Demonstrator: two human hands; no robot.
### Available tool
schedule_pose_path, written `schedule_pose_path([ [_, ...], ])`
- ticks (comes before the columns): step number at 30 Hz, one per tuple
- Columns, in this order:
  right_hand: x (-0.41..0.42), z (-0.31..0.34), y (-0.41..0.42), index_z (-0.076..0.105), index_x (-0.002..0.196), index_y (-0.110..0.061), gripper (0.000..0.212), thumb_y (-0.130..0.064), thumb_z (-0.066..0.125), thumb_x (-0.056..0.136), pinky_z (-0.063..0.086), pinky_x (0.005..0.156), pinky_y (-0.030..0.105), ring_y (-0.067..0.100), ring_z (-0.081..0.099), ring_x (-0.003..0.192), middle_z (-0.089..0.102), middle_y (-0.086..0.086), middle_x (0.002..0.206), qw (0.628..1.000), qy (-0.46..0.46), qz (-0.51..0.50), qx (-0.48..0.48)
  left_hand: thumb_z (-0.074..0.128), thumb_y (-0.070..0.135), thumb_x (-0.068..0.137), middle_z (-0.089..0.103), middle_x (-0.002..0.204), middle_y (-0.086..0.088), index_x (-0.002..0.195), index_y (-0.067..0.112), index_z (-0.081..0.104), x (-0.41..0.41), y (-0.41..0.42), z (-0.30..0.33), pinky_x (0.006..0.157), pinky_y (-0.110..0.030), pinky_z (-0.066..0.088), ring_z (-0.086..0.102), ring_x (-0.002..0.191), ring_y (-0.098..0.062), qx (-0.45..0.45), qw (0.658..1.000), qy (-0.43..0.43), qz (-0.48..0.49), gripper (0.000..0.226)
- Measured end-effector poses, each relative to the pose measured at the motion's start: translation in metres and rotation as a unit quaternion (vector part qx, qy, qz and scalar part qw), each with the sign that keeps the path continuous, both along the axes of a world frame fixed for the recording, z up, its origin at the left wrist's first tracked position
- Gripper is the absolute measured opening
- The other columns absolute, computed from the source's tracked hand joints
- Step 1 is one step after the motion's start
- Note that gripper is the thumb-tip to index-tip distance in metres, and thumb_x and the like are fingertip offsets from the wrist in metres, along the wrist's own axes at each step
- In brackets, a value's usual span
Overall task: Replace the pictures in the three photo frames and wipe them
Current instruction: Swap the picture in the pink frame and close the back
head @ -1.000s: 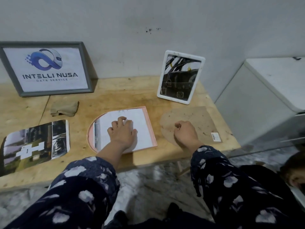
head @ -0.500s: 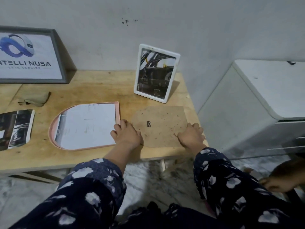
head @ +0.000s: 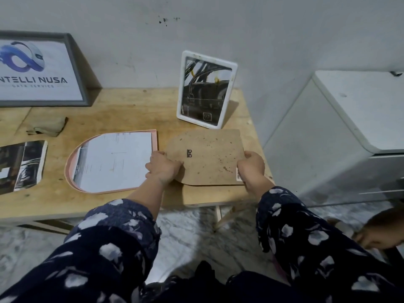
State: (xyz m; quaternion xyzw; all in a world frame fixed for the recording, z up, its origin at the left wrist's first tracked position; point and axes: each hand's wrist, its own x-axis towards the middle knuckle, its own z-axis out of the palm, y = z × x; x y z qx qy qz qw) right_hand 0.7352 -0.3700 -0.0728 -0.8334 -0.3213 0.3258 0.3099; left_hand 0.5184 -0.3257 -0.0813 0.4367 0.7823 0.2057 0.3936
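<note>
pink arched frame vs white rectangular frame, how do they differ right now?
The pink arched frame lies flat on the wooden table, face down, backless, white paper showing; the white rectangular frame stands upright, closed, showing a dark picture. Pink has one rounded end; white has four rounded corners. Neither is touched by the hands.

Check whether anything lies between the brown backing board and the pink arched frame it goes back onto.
Nothing visible does. Both hands, left hand and right hand, hold the backing board right beside the pink frame.

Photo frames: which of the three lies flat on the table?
The pink arched frame, lying face down with white paper in it. The grey frame and white frame stand upright.
</note>
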Motion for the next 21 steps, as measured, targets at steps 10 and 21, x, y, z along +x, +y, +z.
schedule_pose_path([
  [10, -0.092, 0.008, 0.048, 0.056, 0.123, -0.031, 0.044, -0.021, 0.067, 0.082, 0.059, 0.076, 0.044, 0.022, 0.071, 0.08, 0.07, -0.002, 0.104, 0.987, 0.15, 0.054, 0.017, 0.082, 0.023, 0.073, 0.052, 0.132, -0.011, 0.135, 0.011, 0.031, -0.118, 0.017, 0.022, 0.104, -0.047, 0.04, 0.048, 0.123, -0.03, 0.096, 0.993, -0.042, 0.045, 0.081],
  [21, -0.205, -0.003, 0.063, 0.055, 0.121, -0.032, 0.036, -0.014, 0.051, 0.09, 0.058, 0.08, 0.043, 0.018, 0.067, 0.086, 0.065, -0.005, 0.106, 0.976, 0.16, 0.147, 0.0, 0.092, 0.028, 0.057, 0.047, 0.136, -0.011, 0.136, 0.009, 0.039, -0.244, 0.006, 0.025, 0.106, -0.05, 0.039, 0.043, 0.128, -0.032, 0.122, 0.989, 0.08, 0.012, 0.097],
])
